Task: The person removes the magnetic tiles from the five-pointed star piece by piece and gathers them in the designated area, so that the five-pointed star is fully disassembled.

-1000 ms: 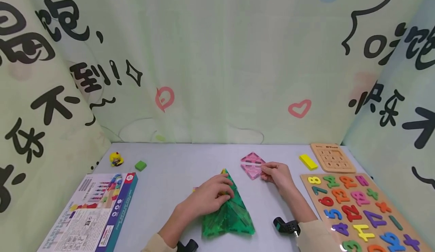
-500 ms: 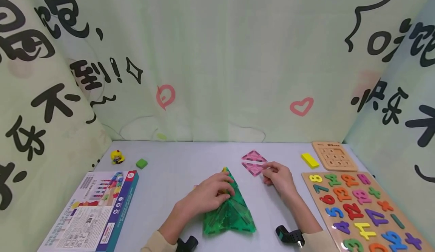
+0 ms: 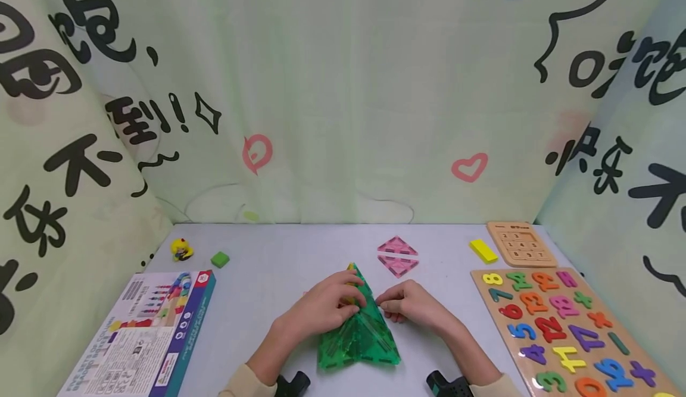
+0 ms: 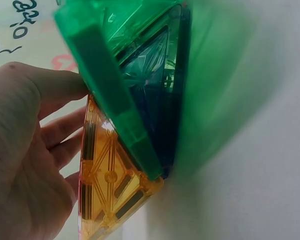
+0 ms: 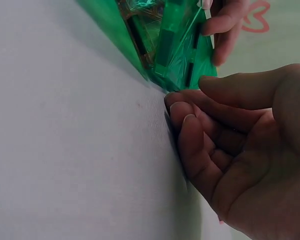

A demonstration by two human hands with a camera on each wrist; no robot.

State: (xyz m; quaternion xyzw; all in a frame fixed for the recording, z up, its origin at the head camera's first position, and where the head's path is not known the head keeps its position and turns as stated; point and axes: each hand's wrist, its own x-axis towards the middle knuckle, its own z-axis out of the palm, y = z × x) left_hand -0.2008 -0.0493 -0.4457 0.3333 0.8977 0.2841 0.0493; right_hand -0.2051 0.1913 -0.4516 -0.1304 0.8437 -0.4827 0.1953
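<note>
A toy box (image 3: pixel 143 331) lies near left. A number puzzle (image 3: pixel 567 328) (bright numerals) lies right, pink tiles (image 3: pixel 398 256) farther back.

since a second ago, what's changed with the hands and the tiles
The right hand let go of the pink tiles and moved back to the green tile pyramid, fingers at its right edge. The left hand stayed gripping the pyramid; the pink tiles stayed on the table.

The grey table (image 3: pixel 278 260) is laid with green tiles (image 3: pixel 359 337) at centre. A box (image 3: pixel 145 331) is seen at 8 o'clock. A number board (image 3: pixel 568 325) is placed at 4 o'clock.
</note>
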